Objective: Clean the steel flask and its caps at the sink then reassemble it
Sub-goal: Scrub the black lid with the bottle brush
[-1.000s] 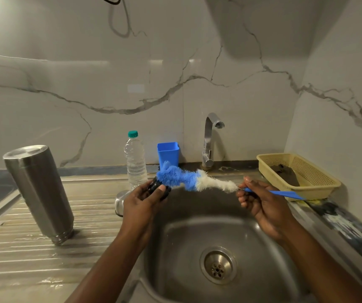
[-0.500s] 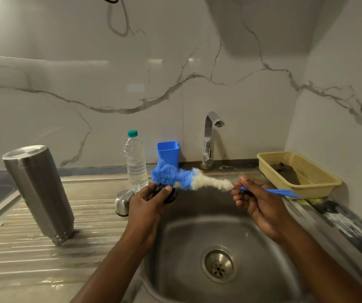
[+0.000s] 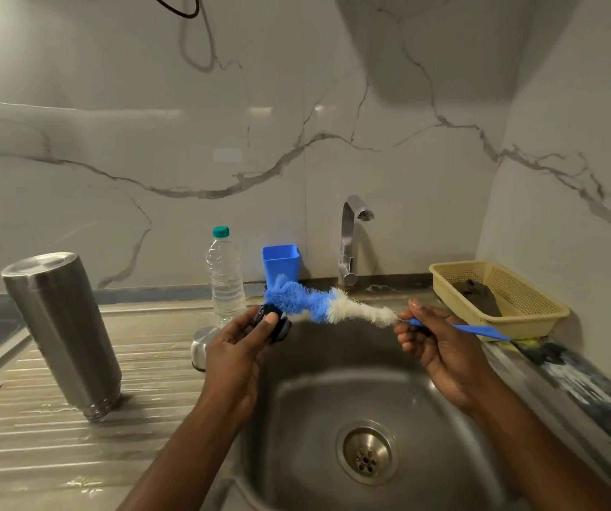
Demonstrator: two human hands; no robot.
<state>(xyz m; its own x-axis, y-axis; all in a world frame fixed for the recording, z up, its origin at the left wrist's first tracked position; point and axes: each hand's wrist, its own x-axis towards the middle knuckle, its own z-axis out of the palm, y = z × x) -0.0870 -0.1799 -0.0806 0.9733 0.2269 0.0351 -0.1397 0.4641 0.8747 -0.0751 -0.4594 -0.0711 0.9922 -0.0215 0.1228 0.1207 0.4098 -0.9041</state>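
The steel flask [image 3: 62, 331] stands upside down on the wet drainboard at the left. My left hand [image 3: 239, 343] grips a dark inner cap [image 3: 278, 326] over the left edge of the sink. My right hand [image 3: 434, 343] holds the blue handle of a bottle brush [image 3: 318, 306]. Its blue and white bristles lie against the top of the cap. A steel outer cap [image 3: 200, 344] sits on the drainboard, partly hidden behind my left hand.
The steel sink basin [image 3: 333, 392] with its drain lies below my hands, under the tap [image 3: 350, 241]. A clear water bottle [image 3: 224, 276] and a blue cup [image 3: 281, 263] stand at the back. A yellow basket [image 3: 517, 307] holding a dark cloth sits at the right.
The brush has shifted slightly along the cap, and my left hand has turned the cap a little. The flask and the steel cap have not moved.
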